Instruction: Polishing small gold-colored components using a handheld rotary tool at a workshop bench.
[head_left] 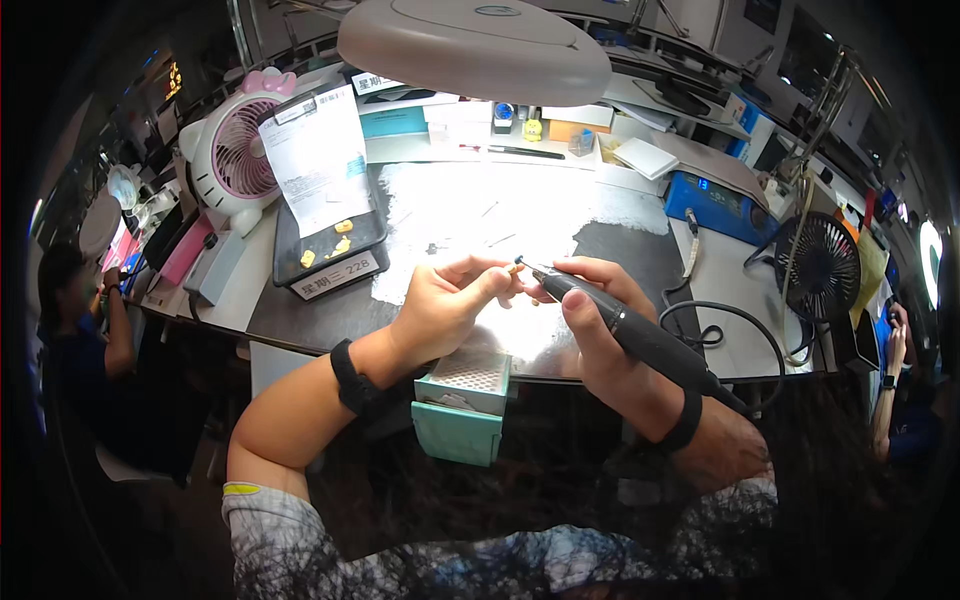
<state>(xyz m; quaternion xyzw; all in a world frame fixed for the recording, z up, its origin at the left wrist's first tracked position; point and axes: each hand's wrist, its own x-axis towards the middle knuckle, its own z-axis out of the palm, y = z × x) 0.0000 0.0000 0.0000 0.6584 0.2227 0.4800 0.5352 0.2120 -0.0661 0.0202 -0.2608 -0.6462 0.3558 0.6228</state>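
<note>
My left hand [445, 305] pinches a small gold-coloured piece [513, 268] between thumb and fingertips, over the brightly lit middle of the bench. Its exact shape is too small to make out. In my right hand [600, 330] lies a black rotary handpiece [650, 345], gripped like a pen. The handpiece's small dark bit [519, 260] points left and sits at the gold piece; I cannot tell whether they touch. A cord runs from its rear end. To the left of my hands, a black tray [290, 262] holds several gold-coloured pieces [343, 245] beside a paper sheet [315, 160].
A large lamp [475, 50] hangs over the bench. A pink-and-white fan [235, 150] stands left; a blue control box [715, 205] and a black fan [825, 270] stand right. Below my hands juts a green box [458, 430]. Other people sit at both sides.
</note>
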